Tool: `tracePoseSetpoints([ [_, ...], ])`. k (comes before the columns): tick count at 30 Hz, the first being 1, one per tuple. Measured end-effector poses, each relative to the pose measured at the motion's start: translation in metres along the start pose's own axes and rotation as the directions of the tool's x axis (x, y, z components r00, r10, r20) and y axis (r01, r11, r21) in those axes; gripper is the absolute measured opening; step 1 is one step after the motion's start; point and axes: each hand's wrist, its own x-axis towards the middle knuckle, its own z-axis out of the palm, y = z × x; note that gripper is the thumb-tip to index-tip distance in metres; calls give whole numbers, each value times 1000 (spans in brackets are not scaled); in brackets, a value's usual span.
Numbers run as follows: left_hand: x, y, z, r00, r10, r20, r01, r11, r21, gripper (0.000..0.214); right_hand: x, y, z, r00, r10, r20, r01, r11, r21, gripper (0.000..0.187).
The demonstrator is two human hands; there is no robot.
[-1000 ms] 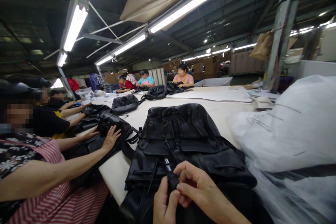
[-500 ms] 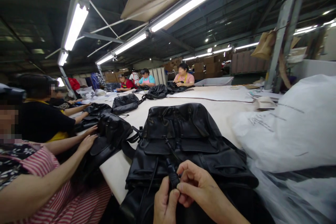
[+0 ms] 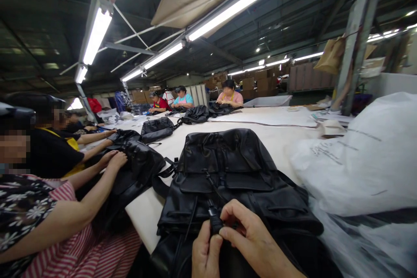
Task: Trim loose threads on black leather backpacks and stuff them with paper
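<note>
A black leather backpack (image 3: 228, 169) lies flat on the long pale table (image 3: 280, 137) right before me. At its near edge my left hand (image 3: 205, 254) and my right hand (image 3: 250, 241) are both closed around a small black cord stopper (image 3: 215, 220) on the backpack's drawstring. The left thumb presses the stopper from the left, the right fingers pinch it from the right. The drawstring cord runs up from the stopper to the flap.
A person in a striped apron at my left handles another black backpack (image 3: 138, 169). More black bags (image 3: 156, 128) and several seated workers line the table. A big white plastic sack (image 3: 365, 156) fills the right side. A steel post (image 3: 353, 39) stands behind it.
The neighbour's hands have drawn back along their bag toward its left side. My own hands keep their pinch on the stopper, shifted only slightly.
</note>
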Motion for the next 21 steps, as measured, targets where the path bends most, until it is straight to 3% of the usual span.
tracePoseSetpoints([
  [3, 2, 6, -1, 998, 1, 57, 2, 998, -61, 46, -1, 1, 2, 999, -25, 36, 24, 999, 34, 8],
  [10, 9, 17, 5, 999, -25, -34, 22, 996, -86, 50, -2, 5, 4, 984, -179, 22, 180, 980, -84, 12],
  [14, 11, 20, 4, 1000, -9, -18, 8, 997, -79, 49, -1, 0, 2, 998, -47, 40, 43, 994, 96, 16],
  [18, 7, 13, -1, 998, 42, 39, -37, 992, -118, 53, 3, -2, 4, 997, 81, 13, -81, 941, 327, 29],
  [21, 5, 8, -4, 997, 0, 72, 15, 977, -211, 51, 5, 0, -2, 996, 74, -52, -59, 969, 238, 27],
])
